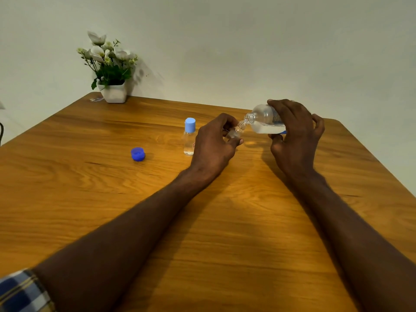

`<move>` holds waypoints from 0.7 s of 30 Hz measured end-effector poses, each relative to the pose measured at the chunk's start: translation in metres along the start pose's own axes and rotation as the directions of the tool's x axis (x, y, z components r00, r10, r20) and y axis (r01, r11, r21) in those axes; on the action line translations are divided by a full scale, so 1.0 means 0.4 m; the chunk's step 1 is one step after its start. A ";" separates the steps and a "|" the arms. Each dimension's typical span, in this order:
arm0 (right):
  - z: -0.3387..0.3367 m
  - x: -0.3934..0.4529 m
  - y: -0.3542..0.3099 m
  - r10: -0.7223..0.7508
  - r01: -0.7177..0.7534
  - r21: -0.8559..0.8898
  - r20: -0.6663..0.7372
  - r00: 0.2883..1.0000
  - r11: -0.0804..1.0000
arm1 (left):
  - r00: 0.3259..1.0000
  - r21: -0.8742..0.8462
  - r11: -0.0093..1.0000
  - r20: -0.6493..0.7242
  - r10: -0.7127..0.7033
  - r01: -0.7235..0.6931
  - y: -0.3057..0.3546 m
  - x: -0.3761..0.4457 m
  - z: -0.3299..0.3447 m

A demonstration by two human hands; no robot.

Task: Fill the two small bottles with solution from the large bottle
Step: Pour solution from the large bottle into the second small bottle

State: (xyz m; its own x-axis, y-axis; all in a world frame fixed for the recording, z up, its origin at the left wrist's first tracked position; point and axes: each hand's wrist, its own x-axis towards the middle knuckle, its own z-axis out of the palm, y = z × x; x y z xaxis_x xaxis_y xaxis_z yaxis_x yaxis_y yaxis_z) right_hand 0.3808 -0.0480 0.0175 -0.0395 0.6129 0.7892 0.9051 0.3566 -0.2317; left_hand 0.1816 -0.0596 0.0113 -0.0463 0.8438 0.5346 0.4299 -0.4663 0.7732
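Flowers (pixel 108 57) in a white pot (pixel 113 92) stood at the far left corner of the bench (pixel 90 199), well away from the work, so they could not get wet or bumped.

Next, going right, a dark blue cap (pixel 137 154) lay alone on the wood with its open side up. It was likely the cap of the large bottle, put down so the bottle could pour.

Then came a small bottle (pixel 189 140). It stood straight up with its light blue cap (pixel 190 124) on. It was clear, and some clear liquid showed near its bottom. How full it was could not be told.

Just beside it was the left hand (pixel 213 143). Its grip was closed around the second small bottle (pixel 237 131), with the fingers curled round it. The hand hid most of that bottle, so only its clear neck showed. The neck leaned toward the right to meet the big one. Holding it up this way probably made the small mouth easier to hit.

Last came the right hand (pixel 295 136). Its grip was closed around the large bottle (pixel 265 120), thumb below and fingers over the top. The bottle lay almost on its side, and its open mouth touched the small bottle's neck. It was clear plastic with a blue label (pixel 278 119), and clear liquid sat along its low side. It looked tipped just enough to let the liquid run slowly, so none would spill on the bench.
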 end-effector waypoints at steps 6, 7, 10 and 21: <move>0.001 0.000 0.001 -0.006 0.006 -0.004 -0.001 1.000 1.000 | 1.000 0.004 1.000 -0.001 0.003 -0.003 -0.002 0.000 0.000; 0.001 -0.001 0.001 -0.006 0.006 -0.005 -0.001 1.000 1.000 | 1.000 0.005 1.000 0.000 0.003 -0.003 -0.002 0.000 0.000; 0.001 -0.002 -0.001 -0.007 0.007 -0.007 -0.004 1.000 1.000 | 1.000 0.004 1.000 0.004 0.002 -0.002 -0.002 -0.001 0.001; 0.003 0.000 0.001 -0.012 0.012 -0.013 -0.008 1.000 1.000 | 1.000 -0.017 1.000 0.015 0.015 -0.015 -0.003 -0.001 0.003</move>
State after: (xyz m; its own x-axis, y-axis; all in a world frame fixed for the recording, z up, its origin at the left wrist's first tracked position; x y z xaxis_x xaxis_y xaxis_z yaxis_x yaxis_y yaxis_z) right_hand 0.3807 -0.0470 0.0165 -0.0474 0.6030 0.7963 0.9101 0.3545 -0.2143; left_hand 0.1820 -0.0592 0.0098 -0.0262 0.8406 0.5410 0.4151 -0.4832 0.7709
